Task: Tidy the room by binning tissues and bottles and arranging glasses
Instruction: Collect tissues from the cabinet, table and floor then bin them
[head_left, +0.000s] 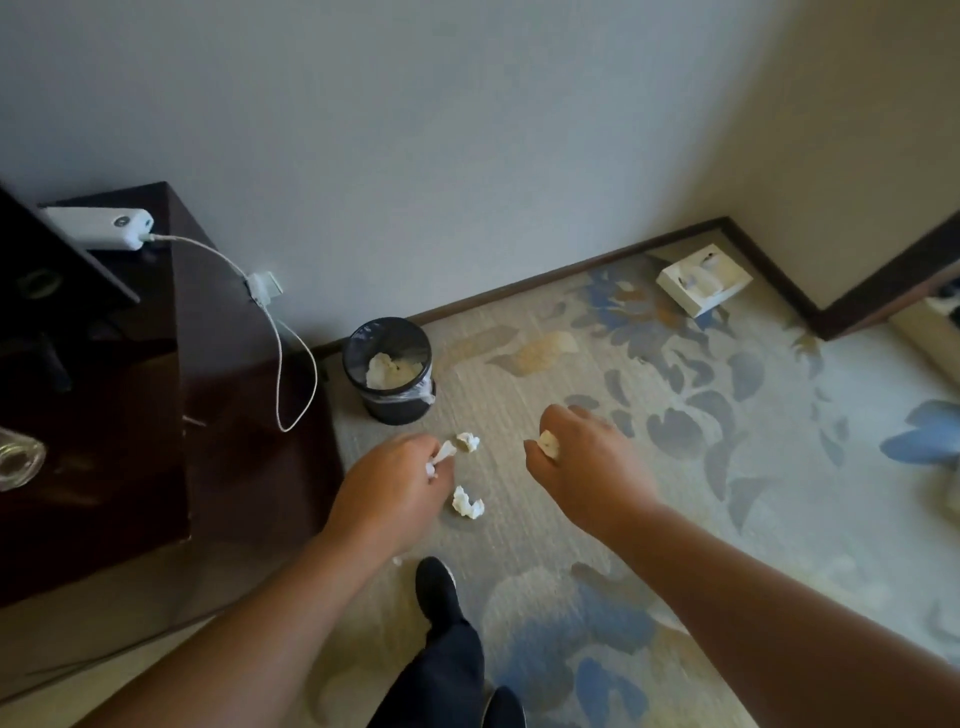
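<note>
Fingers of the left hand (400, 480) are pinched shut around a crumpled tissue (440, 458), whose white twist pokes out toward the bin. Fingers of the right hand (582, 457) are curled closed on a second tissue (548, 444), only a small wad of it showing at the knuckles. Both hands hang above the carpet, a little short of the black bin (388, 370).

From the head view, the bin stands on the carpet near the skirting board, just beside the corner of the dark desk (218, 364), and it already holds white paper. Two loose tissues lie on the carpet between the hands and the bin: one (468, 441) just beside the left fingertips, the other (467, 502) nearer the person's foot. A glass (18, 460) sits at the desk's left edge, and a white box (701, 280) lies on the carpet in the far corner by the wall.

The step in hand looks like carrying both held tissues to the bin. To do it well, each hand should travel right over the bin's mouth before the fingers loosen, since light paper drifts and a toss from here could land on the carpet. Going one hand at a time avoids crowding the narrow opening. The charging cable (291, 358) hanging off the desk is near the bin, so the left arm should stay clear of it.
</note>
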